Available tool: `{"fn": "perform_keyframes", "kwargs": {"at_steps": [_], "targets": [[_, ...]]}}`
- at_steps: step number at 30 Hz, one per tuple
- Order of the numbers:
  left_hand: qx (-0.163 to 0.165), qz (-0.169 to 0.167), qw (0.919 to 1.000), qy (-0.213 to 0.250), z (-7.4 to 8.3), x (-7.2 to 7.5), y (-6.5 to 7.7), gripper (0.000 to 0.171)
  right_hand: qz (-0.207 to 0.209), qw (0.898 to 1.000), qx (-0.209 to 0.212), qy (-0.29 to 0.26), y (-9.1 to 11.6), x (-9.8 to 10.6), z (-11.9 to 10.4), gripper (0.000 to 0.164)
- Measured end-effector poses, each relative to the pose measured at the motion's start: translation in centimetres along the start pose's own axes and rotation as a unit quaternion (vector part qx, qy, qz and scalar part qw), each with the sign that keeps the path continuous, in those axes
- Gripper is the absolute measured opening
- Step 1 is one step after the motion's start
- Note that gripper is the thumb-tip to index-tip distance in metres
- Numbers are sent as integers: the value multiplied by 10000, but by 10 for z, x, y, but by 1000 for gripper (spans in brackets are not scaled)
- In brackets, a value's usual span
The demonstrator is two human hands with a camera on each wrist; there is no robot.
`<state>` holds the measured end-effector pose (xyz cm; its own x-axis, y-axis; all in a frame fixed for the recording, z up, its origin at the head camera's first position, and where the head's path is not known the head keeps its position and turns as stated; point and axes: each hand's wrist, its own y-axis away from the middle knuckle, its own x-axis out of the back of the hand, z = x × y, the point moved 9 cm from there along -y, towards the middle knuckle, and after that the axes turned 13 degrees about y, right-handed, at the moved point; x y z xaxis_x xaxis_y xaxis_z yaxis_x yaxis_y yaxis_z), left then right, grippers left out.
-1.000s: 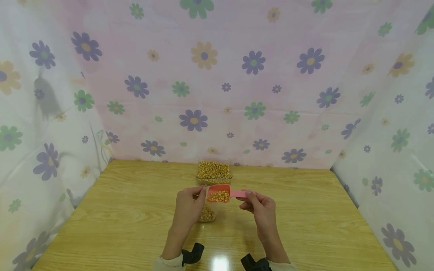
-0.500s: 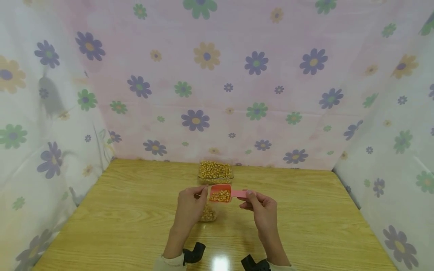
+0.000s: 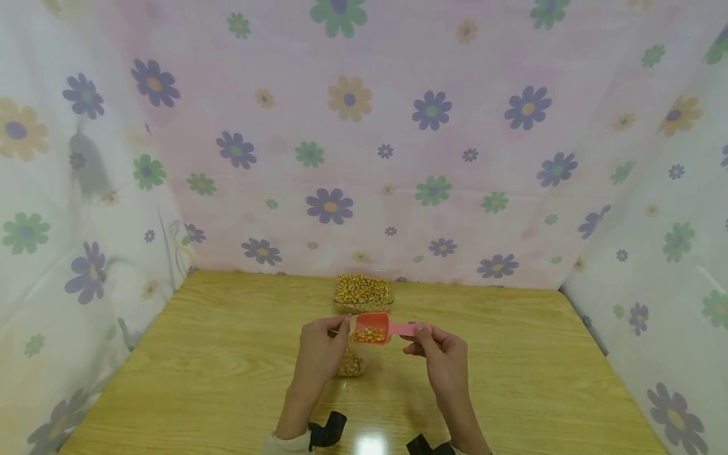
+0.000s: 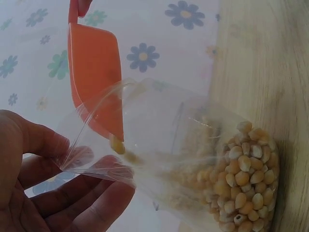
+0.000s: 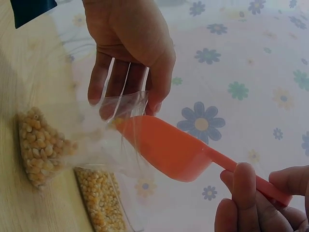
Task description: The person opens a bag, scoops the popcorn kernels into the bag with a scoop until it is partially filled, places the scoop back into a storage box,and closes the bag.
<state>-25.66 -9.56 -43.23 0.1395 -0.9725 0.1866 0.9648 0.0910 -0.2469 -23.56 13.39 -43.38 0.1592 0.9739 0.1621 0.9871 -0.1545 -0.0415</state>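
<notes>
A clear plastic bag (image 4: 164, 113) stands on the table with corn kernels (image 4: 246, 179) piled in its bottom. Thumb and finger of my left hand (image 3: 320, 354) pinch the rim at its mouth, the other fingers loosely bent beneath. My right hand (image 3: 449, 360) grips the handle of a pink-orange scoop (image 3: 373, 321) held level with the mouth. The scoop's front lip reaches inside the bag, tilted down toward it. In the left wrist view a kernel (image 4: 116, 144) hangs at the lip, with blurred ones just past it. Some kernels still lie in the scoop.
Behind the hands, a clear rectangular container (image 3: 364, 309) full of corn kernels stands at the back of the wood-grain table (image 3: 239, 366). Flower-patterned sheets (image 3: 364, 126) enclose the table at the back and both sides. Black wrist mounts (image 3: 328, 430) sit at the cuffs.
The kernels in the scoop have become fewer, and some are dropping into the bag. The scoop tips slightly more toward the bag. Both hands keep their hold.
</notes>
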Motion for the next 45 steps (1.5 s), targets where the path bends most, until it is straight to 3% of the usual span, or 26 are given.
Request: {"fn": "perform_keyframes", "kwargs": {"at_steps": [10, 23, 29, 37, 45], "targets": [[-273, 48, 9996, -32, 2, 3, 1, 24, -24, 9995, 291, 82, 3, -2, -8, 30], [-21, 0, 10000, -65, -1, 0, 0, 26, 74, 9974, 634, 336, 10, 1, -22, 24], [-79, -50, 10000, 36, 0, -1, 0, 25, 69, 9934, 1015, 535, 17, 1, -34, 20], [-126, -79, 9999, 73, 2, 0, 1, 24, 25, 9925, 1073, 583, 21, 1, -40, 21], [-110, -57, 9999, -43, 1, 2, -2, 24, 361, 9853, 1467, 802, 25, 7, -53, 17]]}}
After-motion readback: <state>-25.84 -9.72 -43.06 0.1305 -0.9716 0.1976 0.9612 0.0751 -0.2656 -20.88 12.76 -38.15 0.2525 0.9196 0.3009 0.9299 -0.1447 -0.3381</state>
